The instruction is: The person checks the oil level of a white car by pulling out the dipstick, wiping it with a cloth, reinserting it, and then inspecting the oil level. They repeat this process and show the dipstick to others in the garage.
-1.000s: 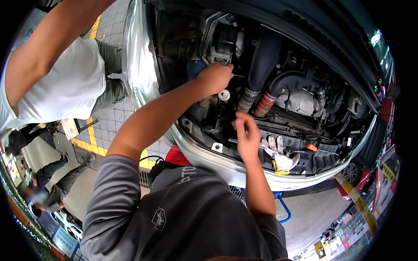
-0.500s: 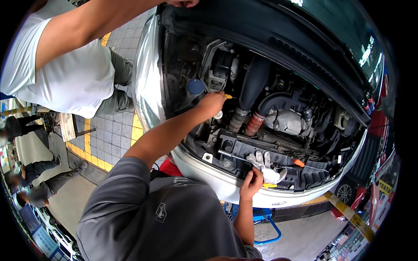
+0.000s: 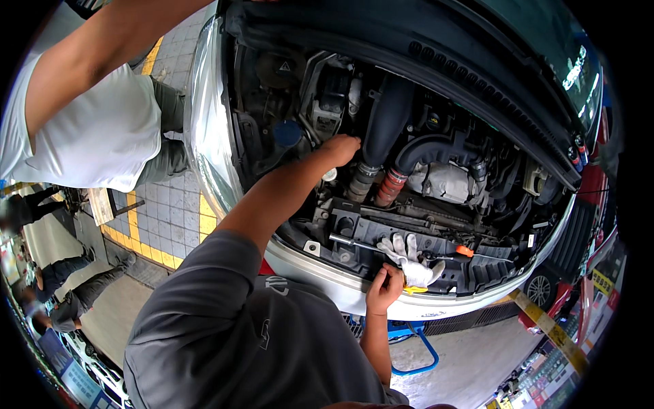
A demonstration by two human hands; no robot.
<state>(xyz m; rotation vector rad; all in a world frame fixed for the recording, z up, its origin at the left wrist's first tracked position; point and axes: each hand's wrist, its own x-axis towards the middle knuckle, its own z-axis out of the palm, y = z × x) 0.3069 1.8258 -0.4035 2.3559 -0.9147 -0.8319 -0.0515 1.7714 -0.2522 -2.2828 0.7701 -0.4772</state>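
Deep in the engine bay, my left hand is closed beside the wide black air duct; whatever is in its fingers is hidden. A blue-capped reservoir lies left of that forearm. At the front edge of the bay, my right hand has its fingers curled together, and I cannot make out anything between them. Close to it lies a white work glove, with a yellow object partly under it. A long metal tool and an orange-handled tool rest on the front panel.
The raised edge of the car's front runs between my body and the engine. Red-banded hose and a silver cover fill the middle. Another person in a white shirt stands at the left, one arm raised. A blue frame stands below the bumper.
My left hand has moved slightly with the view; the yellow item that stuck out beyond its fingers no longer shows. My right hand stays near the glove, fingers still curled.
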